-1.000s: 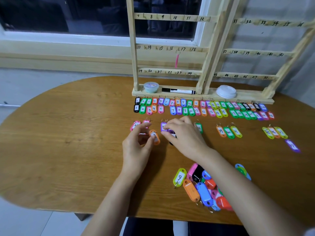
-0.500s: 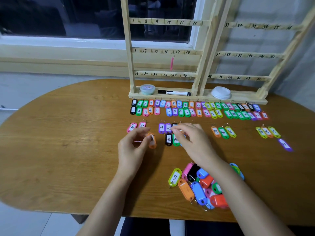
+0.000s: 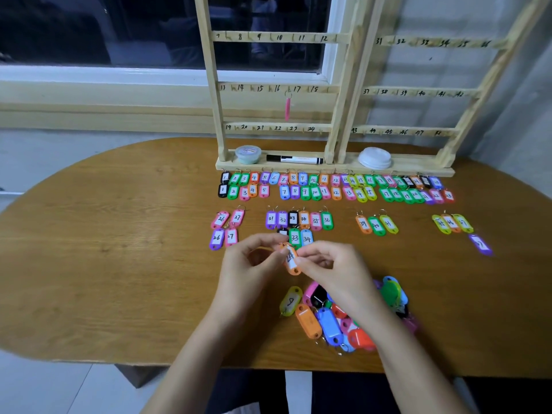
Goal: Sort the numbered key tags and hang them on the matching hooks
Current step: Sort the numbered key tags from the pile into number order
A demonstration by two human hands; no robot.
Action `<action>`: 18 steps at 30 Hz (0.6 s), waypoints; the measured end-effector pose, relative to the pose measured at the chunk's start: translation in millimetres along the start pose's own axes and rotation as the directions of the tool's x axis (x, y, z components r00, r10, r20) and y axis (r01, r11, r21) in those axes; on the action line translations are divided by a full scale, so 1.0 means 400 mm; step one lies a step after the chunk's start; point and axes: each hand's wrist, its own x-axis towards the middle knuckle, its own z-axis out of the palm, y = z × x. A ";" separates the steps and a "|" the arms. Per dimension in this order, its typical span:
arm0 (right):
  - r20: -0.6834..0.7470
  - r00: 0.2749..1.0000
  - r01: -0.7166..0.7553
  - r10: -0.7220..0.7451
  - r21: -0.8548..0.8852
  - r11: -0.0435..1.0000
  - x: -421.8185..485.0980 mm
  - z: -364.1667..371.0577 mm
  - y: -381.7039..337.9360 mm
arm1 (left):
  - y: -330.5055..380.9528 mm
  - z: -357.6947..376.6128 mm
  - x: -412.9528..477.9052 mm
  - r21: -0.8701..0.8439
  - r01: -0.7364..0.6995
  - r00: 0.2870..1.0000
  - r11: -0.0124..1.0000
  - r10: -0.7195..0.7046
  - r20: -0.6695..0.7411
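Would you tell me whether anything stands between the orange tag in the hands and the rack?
Nothing upright: only rows of sorted tags lie flat on the table between the orange tag and the rack.

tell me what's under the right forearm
A loose pile of key tags: yellow, orange, blue and green ones show. The right forearm covers the pile's middle, so those tags cannot be seen.

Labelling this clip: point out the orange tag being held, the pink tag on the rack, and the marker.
orange tag point(image 3: 291, 259), head view, white label.
pink tag point(image 3: 287, 109), head view, hanging body.
marker point(image 3: 294, 159), head view, mid barrel.
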 end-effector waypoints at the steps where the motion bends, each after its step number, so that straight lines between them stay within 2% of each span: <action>1: -0.020 1.000 -0.003 0.004 0.016 1.000 -0.005 -0.006 0.002 | -0.002 0.000 -0.002 0.028 -0.012 1.000 1.000 0.012 0.009; 5: -0.148 0.988 -0.027 0.045 0.123 0.992 -0.019 -0.040 0.024 | -0.018 -0.028 -0.006 0.288 -0.096 0.994 0.953 0.075 0.084; 8: -0.161 0.983 -0.057 0.084 0.163 0.985 -0.030 -0.057 0.032 | -0.029 -0.050 -0.011 0.462 -0.124 0.977 0.878 0.025 0.213; 11: -0.184 0.977 -0.069 0.104 0.189 0.980 -0.039 -0.064 0.034 | -0.028 -0.056 -0.021 0.535 -0.151 0.949 0.831 -0.029 0.314; 14: -0.196 0.975 -0.073 0.109 0.185 0.980 -0.048 -0.068 0.037 | -0.021 -0.055 -0.026 0.637 -0.232 0.913 0.735 -0.061 0.403; 18: -0.208 0.973 -0.059 0.098 0.185 0.981 -0.055 -0.075 0.039 | -0.010 -0.052 -0.018 0.679 -0.268 0.904 0.683 -0.065 0.422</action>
